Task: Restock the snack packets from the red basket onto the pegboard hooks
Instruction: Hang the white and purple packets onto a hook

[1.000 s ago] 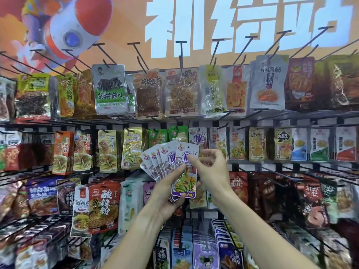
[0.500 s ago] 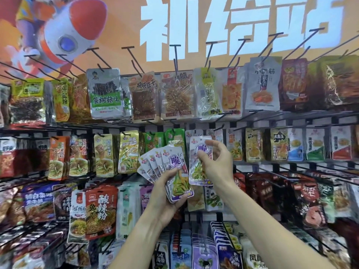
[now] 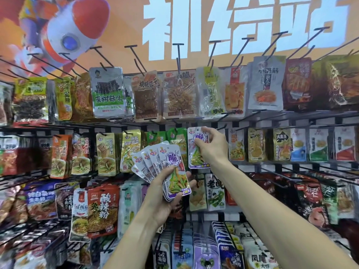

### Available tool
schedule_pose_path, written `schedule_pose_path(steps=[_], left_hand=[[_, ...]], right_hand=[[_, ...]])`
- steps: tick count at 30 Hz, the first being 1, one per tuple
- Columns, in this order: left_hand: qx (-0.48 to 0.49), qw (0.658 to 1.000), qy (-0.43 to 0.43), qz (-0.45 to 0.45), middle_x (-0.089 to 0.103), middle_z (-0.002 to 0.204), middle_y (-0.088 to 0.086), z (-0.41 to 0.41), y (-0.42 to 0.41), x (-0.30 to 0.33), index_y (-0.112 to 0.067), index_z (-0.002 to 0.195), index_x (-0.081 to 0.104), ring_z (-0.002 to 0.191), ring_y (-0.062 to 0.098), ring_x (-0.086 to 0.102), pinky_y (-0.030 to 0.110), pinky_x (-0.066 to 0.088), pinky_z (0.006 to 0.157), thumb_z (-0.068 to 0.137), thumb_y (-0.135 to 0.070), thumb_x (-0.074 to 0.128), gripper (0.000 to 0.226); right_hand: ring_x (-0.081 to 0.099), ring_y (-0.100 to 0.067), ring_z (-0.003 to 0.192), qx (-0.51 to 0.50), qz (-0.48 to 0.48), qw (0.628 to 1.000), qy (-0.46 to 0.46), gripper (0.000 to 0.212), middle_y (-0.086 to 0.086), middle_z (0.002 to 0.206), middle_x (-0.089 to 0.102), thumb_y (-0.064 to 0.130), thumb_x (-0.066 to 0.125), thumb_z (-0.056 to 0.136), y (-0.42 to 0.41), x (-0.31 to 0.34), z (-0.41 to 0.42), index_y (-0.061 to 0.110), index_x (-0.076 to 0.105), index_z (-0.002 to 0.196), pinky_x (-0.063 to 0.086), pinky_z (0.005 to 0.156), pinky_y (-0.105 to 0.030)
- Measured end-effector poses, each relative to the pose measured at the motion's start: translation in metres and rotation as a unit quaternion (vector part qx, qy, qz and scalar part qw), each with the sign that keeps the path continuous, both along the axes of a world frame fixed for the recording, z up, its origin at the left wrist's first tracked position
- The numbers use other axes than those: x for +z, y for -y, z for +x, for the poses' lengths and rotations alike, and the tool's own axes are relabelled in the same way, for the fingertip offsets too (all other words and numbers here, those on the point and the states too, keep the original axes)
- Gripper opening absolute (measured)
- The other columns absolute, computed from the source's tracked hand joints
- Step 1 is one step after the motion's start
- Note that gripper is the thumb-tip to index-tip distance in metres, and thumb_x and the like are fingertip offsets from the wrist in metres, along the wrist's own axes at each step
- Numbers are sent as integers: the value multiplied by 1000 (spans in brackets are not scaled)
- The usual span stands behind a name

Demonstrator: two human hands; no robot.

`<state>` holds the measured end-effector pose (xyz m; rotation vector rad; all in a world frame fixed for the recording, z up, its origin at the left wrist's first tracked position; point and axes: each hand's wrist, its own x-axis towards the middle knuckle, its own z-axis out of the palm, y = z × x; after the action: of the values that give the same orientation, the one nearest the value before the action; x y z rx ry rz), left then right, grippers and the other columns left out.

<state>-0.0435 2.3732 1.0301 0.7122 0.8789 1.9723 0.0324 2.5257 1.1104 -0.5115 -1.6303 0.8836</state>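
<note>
My left hand [image 3: 165,193] grips a fanned stack of several small purple-and-white snack packets [image 3: 167,166] in front of the middle rows of the pegboard. My right hand [image 3: 211,146] pinches one more purple-and-white packet [image 3: 196,150] by its upper part and holds it up against the second row, right of a green packet [image 3: 175,135]. Its hang hole sits at a black hook [image 3: 221,127] level; I cannot tell whether it is on a hook. The red basket is not in view.
Rows of hung snack packets cover the pegboard. Long bare black hooks [image 3: 178,55] stick out along the top row under an orange banner. More packets [image 3: 206,255] hang low in front of me, and dark red packets [image 3: 310,199] fill the right side.
My right hand has pulled one packet off the fanned stack and carried it up and right to the second row. My left hand has stayed put with the stack.
</note>
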Motion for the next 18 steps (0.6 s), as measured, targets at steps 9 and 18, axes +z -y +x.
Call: schedule_pose_path(steps=[9,18], left_hand=[[3,999,-33,-6,77,123,15,0,0,5,-10,131,67,110,38,75,25,57,42,95,-31,68,43],[58,995,-51,-57,81,103,3,-3,-6,-2,-17,114,81,76,16,78,23,59,47,73,-35,86,45]], right_hand=[[59,-25,127,-62,10,993,100,51,-2,145,60,15,76,94,-25,4,-31,19,58,142,45,108,-42],[63,-7,98,65,-39,997,21,34,6,108,66,43,75,93,26,-37,21,24,64,118,51,78,-27]])
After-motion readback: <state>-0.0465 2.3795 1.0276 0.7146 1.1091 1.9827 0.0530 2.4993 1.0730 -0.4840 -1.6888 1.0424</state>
